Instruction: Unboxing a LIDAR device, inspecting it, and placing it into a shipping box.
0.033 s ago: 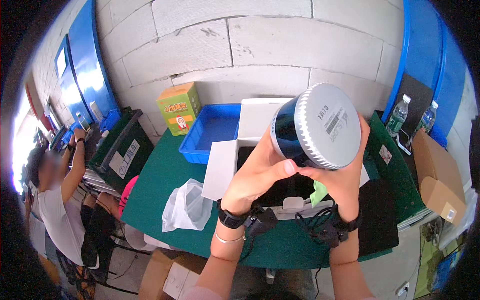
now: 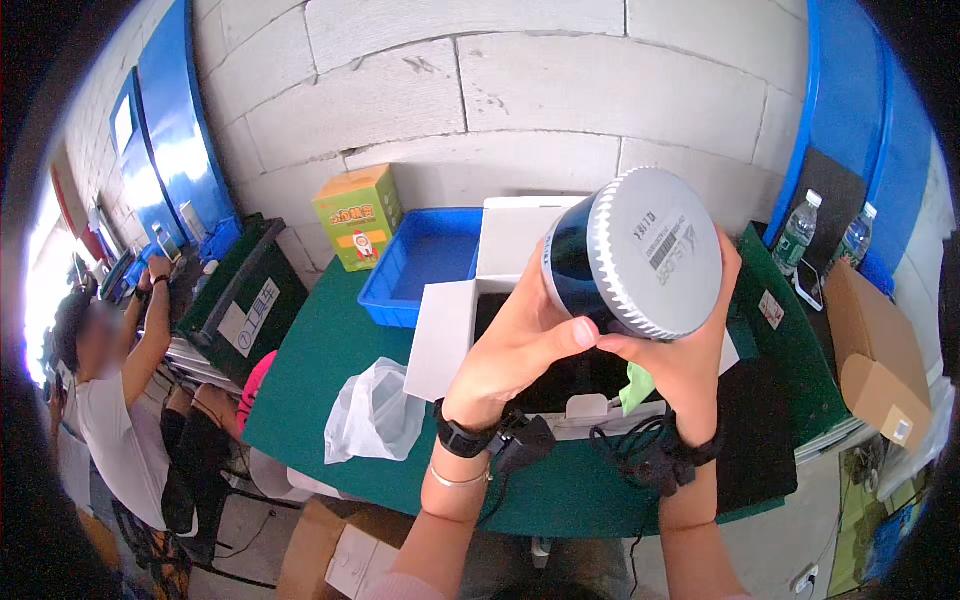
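Note:
A dark, glossy cylinder (image 2: 655, 255) with a flat grey end and a toothed rim is held up over the table, tilted so its labelled grey end faces me. My left hand (image 2: 520, 345) wraps its left side, and my right hand (image 2: 695, 355) grips the right side. Both thumbs meet at its lower edge; most other fingers are hidden behind it. Below stands an opened white box (image 2: 440, 335) with raised flaps and a dark inside. Something light green (image 2: 636, 388) hangs just under my right thumb. Black devices with cables are strapped at both wrists.
On the green table (image 2: 300, 400) lie a crumpled white plastic bag (image 2: 375, 412), a blue tray (image 2: 415, 260) and a green-orange carton (image 2: 358, 218). Bottles (image 2: 797, 232), a phone (image 2: 808, 284) and a cardboard box (image 2: 880, 350) are at right. Another person (image 2: 115, 420) sits at left.

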`<state>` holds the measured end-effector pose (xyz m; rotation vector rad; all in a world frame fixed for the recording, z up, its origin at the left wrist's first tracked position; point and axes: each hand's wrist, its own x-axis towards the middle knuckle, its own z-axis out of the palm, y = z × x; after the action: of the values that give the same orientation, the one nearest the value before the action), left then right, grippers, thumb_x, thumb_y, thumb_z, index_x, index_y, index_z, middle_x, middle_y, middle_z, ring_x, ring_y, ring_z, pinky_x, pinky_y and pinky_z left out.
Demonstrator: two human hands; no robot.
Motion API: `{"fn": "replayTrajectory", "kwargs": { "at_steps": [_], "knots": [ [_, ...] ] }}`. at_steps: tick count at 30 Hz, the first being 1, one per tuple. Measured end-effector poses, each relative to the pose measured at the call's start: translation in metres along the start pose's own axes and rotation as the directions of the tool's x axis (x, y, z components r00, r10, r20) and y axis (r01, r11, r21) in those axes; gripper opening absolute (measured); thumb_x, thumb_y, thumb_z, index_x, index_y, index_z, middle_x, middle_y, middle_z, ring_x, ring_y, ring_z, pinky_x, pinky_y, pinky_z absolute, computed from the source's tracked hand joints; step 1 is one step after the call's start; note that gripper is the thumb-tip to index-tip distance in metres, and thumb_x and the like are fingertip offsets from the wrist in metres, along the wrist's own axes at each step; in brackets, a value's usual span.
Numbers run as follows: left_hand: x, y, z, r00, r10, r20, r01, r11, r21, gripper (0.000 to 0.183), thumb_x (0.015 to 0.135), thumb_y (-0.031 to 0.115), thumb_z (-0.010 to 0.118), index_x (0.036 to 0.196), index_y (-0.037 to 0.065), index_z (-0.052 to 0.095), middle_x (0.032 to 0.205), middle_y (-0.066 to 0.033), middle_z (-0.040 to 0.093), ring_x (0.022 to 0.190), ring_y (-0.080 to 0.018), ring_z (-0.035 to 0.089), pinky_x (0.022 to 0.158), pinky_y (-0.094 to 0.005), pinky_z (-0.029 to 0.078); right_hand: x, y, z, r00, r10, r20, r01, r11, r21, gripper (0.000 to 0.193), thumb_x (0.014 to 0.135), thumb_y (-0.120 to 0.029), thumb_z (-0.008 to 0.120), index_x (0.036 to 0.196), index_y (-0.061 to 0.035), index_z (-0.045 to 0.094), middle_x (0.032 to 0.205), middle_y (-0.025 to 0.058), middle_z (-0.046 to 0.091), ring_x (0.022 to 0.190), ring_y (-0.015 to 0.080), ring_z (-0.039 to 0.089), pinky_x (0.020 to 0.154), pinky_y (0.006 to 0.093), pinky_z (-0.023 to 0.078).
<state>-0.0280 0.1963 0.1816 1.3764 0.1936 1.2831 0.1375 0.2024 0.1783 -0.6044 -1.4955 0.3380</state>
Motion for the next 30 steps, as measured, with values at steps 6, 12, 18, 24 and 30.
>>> {"fn": "replayTrajectory", "kwargs": {
  "at_steps": [6,12,18,24,30],
  "knots": [
    [-0.007,0.007,-0.005,0.999,0.022,-0.027,-0.021,0.999,0.042,0.109,0.081,0.038,0.075,0.149,-0.001,-0.001,0.149,-0.0204,0.024,0.139,-0.0274,0.023,0.114,-0.0403,0.016,0.0,-0.014,-0.001,0.997,-0.069,-0.042,0.053,0.953,-0.299,0.111,0.046,-0.027,0.096,0.134,-0.0056,0.033,0.117,0.0166,0.057,0.108,0.0282,0.06,0.09,0.0361,0.05],
    [-0.009,0.01,-0.008,0.996,0.015,-0.092,0.017,0.941,0.337,0.102,0.084,0.062,0.059,0.148,-0.003,0.013,0.146,-0.021,0.03,0.138,-0.0291,0.027,0.113,-0.0389,0.02,0.001,-0.017,-0.005,0.991,-0.122,0.046,0.13,0.877,-0.463,0.105,0.048,-0.024,0.093,0.136,-0.0084,0.038,0.122,0.015,0.056,0.091,0.0235,0.057,0.079,0.0336,0.046],
    [0.001,0.015,-0.017,0.997,-0.061,0.049,0.072,0.956,-0.285,0.114,0.075,0.089,0.011,0.148,0.002,0.021,0.144,-0.0192,0.037,0.131,-0.0324,0.04,0.107,-0.0431,0.035,0.002,-0.025,-0.021,0.989,-0.023,0.145,0.073,0.935,-0.347,0.1,0.043,-0.026,0.093,0.129,-0.0042,0.048,0.111,0.0135,0.062,0.085,0.0199,0.063,0.076,0.0312,0.05],
    [-0.005,0.011,-0.012,0.991,-0.114,-0.063,0.101,0.978,-0.185,0.111,0.077,0.088,0.02,0.15,0.005,0.019,0.151,-0.0181,0.027,0.138,-0.0286,0.031,0.113,-0.04,0.024,0.005,-0.029,-0.03,0.902,0.234,0.363,-0.237,0.971,-0.037,0.105,0.039,-0.029,0.094,0.129,0.0018,0.049,0.114,0.0182,0.064,0.108,0.0269,0.063,0.094,0.0343,0.046],
    [0.002,0.009,-0.016,0.975,-0.188,0.116,0.186,0.982,0.035,0.083,0.088,0.055,0.05,0.147,0.002,0.027,0.145,-0.0189,0.036,0.13,-0.0267,0.04,0.109,-0.0355,0.029,0.01,-0.03,-0.04,0.798,0.23,0.556,-0.134,0.969,-0.21,0.105,0.039,-0.033,0.093,0.132,-0.0045,0.051,0.118,0.016,0.064,0.109,0.0278,0.062,0.096,0.0343,0.044]
  ]
}}
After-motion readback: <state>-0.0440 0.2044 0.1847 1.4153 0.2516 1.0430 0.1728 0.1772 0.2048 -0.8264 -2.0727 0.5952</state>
